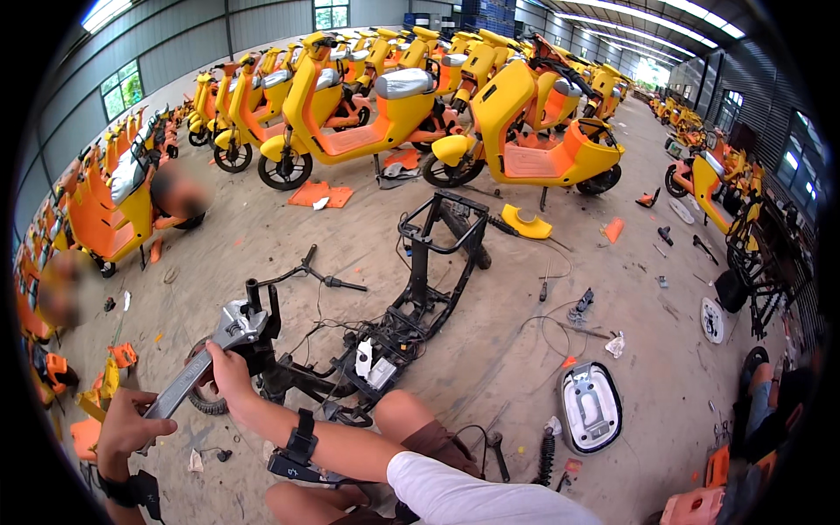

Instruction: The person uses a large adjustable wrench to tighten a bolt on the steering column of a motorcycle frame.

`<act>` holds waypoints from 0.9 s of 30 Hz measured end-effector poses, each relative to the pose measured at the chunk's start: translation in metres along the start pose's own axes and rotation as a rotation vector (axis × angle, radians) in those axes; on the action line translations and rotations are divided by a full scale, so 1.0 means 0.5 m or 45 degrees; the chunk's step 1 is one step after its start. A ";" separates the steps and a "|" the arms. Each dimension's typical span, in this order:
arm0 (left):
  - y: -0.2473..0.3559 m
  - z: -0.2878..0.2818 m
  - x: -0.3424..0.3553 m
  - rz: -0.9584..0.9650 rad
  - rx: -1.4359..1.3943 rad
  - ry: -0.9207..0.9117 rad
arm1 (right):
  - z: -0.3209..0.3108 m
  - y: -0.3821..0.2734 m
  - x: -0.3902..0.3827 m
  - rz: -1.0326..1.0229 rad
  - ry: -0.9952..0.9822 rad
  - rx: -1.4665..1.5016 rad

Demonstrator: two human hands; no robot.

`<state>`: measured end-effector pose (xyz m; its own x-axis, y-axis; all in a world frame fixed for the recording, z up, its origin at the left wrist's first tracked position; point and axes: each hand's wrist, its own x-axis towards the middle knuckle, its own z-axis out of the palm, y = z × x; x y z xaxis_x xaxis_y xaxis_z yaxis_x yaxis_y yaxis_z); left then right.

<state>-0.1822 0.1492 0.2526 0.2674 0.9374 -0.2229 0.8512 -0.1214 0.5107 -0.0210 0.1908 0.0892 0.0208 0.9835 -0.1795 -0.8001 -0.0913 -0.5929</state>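
Note:
A large silver adjustable wrench point(188, 383) slants across the lower left. Its jaw end is up against the black steering tube point(254, 302) at the front of a stripped scooter frame point(420, 280); whether the jaws grip it I cannot tell. My right hand point(230, 378) is closed round the handle, close to the head. At the handle's lower end my left hand point(129, 424) has its fingers curled about it, thumb along the side. The frame lies low on the floor between my knees and the parked scooters, its wiring and a grey box point(381, 373) exposed.
Detached handlebars point(319, 273) lie beyond the frame. A seat base point(591, 407), a shock absorber point(547, 451) and a yellow cover point(527, 222) are scattered on the right. Yellow scooters point(350, 114) stand in rows behind. Another person point(770, 402) sits at the right edge.

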 end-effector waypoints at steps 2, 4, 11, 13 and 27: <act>0.019 0.045 0.008 0.066 -0.114 0.039 | -0.024 -0.015 0.008 -0.012 0.052 -0.019; 0.053 0.071 -0.017 0.045 -0.109 -0.070 | -0.041 -0.020 0.003 -0.010 0.052 -0.057; 0.013 0.208 -0.073 -0.051 -0.580 -0.195 | -0.074 -0.013 -0.034 0.053 0.052 -0.164; 0.000 0.240 -0.072 -0.049 -0.700 -0.200 | -0.087 -0.021 -0.042 0.043 0.025 -0.195; 0.060 0.328 -0.085 -0.151 -1.130 -0.411 | -0.162 -0.040 -0.028 -0.007 -0.058 -0.359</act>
<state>-0.0941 0.0520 0.1411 0.4261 0.7760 -0.4650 0.2629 0.3856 0.8844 0.0432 0.1665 0.0397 -0.0073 0.9896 -0.1439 -0.6018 -0.1193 -0.7897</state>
